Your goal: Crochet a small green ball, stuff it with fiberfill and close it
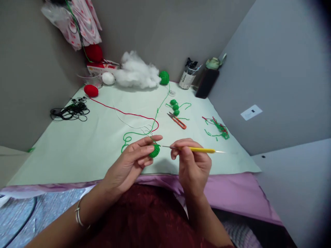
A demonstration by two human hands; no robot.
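left grip [134, 156] pinching small green crochet piece [154, 151] over near edge of worktop [90, 148]; right grip [193, 159] pinching yellow-handled hook [201, 150], long axis sideways, tip pointing left at piece's upper right rim, contact too small to tell

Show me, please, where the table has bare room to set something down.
The widest free patch is left front, between the black cord and the left hand. A smaller one is at the right front, between the yarn scraps and the table edge. The back, around the white stuffing, and the middle, with its threads, are crowded.
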